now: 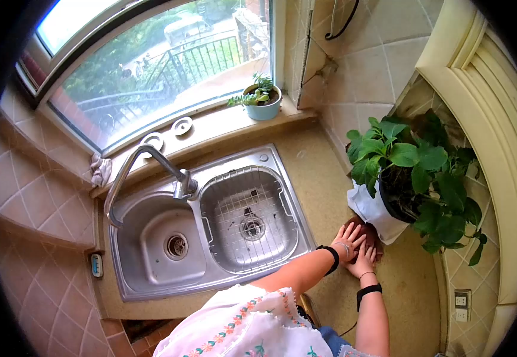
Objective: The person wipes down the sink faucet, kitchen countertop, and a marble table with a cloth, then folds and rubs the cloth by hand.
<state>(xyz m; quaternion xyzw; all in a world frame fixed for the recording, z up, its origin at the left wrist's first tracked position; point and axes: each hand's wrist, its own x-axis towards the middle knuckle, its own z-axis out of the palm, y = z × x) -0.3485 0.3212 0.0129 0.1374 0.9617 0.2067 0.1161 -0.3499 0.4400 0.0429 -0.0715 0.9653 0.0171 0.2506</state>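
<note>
My left hand [348,241] lies with its fingers stretched out and spread over a reddish-brown object [370,231], whose kind I cannot make out. Close beside it, my right hand [363,262] rests with fingers extended at the object's near edge; the two hands touch or overlap slightly. Part of the brown object is hidden by the hands and by a white-wrapped plant pot [373,208]. That pot stands on the countertop [324,190], leaning to the right. Broad green leaves [404,153] spill from it over dark soil. Neither hand appears closed around anything.
To the left is a steel double sink [211,275] with a curved faucet [145,152] and a wire rack [249,196] in its right basin. A small potted succulent [262,110] and sink strainers [182,127] sit on the windowsill. A wall outlet [462,304] is at the right.
</note>
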